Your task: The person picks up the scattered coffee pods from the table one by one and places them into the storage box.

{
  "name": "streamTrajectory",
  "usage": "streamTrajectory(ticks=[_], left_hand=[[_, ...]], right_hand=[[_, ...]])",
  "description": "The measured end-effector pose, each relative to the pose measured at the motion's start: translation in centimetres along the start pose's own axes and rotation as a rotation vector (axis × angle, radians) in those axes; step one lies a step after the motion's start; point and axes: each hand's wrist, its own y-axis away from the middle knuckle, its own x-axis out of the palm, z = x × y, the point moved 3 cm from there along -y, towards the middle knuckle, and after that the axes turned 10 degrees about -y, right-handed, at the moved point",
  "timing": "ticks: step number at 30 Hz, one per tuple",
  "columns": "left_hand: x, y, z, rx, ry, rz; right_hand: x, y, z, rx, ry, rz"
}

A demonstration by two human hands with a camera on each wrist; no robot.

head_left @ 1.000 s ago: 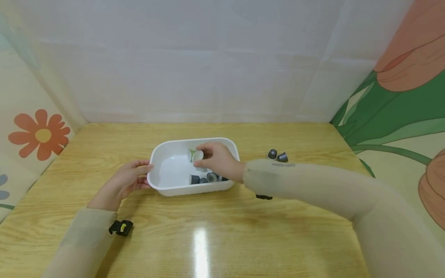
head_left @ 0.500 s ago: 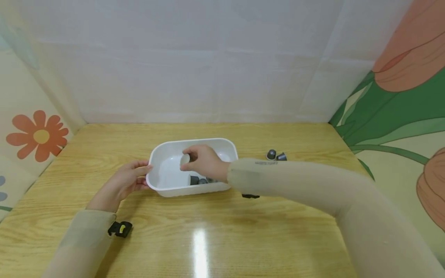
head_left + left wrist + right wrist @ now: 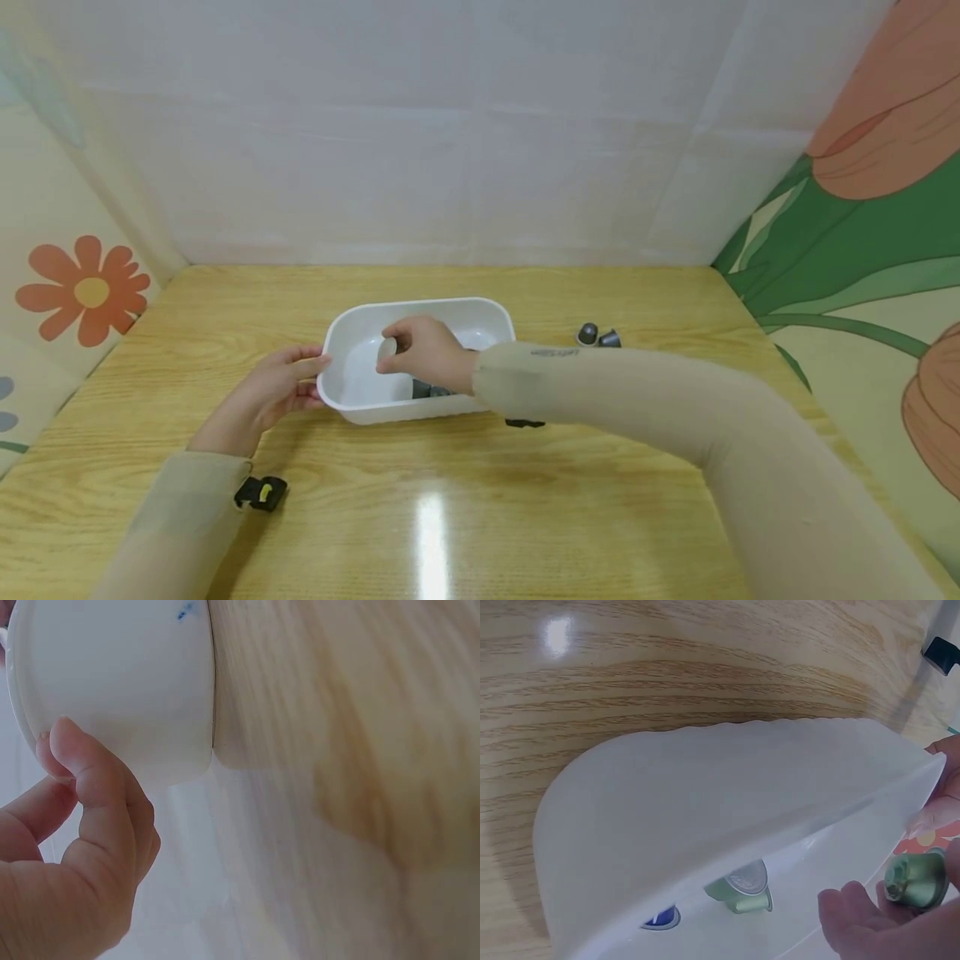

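A white plastic basin [image 3: 375,410] stands on the wooden table. My left hand [image 3: 279,382] grips its left end, thumb on the rim and fingers under it; the left wrist view shows this hand [image 3: 97,817] at the basin's outer wall. Over the basin's left half, my right hand [image 3: 429,350] pinches a green coffee capsule [image 3: 916,880] between thumb and fingers, its pale lid [image 3: 387,348] facing left. Dark capsules [image 3: 422,388] lie inside along the near wall, partly covered by my right arm. In the right wrist view, two green capsules [image 3: 747,879] and a blue one [image 3: 662,919] lie in the basin.
Two dark capsules [image 3: 598,335] lie on the table [image 3: 600,500] to the right of the basin. A white cloth backdrop [image 3: 465,167] hangs behind the table, and flowered cloths [image 3: 847,250] flank it. Black straps sit at both sleeves.
My right hand has moved left across the basin with the capsule, away from the other green ones. The left hand has kept its hold on the rim.
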Motion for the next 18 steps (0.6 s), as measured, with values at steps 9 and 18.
streamTrajectory(ticks=[9,18], left_hand=[[0.01,-0.04,0.04,0.003,-0.004,0.01],[-0.04,-0.08,0.0,-0.005,-0.015,0.009]], right_hand=[[0.5,-0.35,-0.04,0.019,-0.022,0.028],[0.53,-0.17,-0.14,0.038,0.009,0.036]])
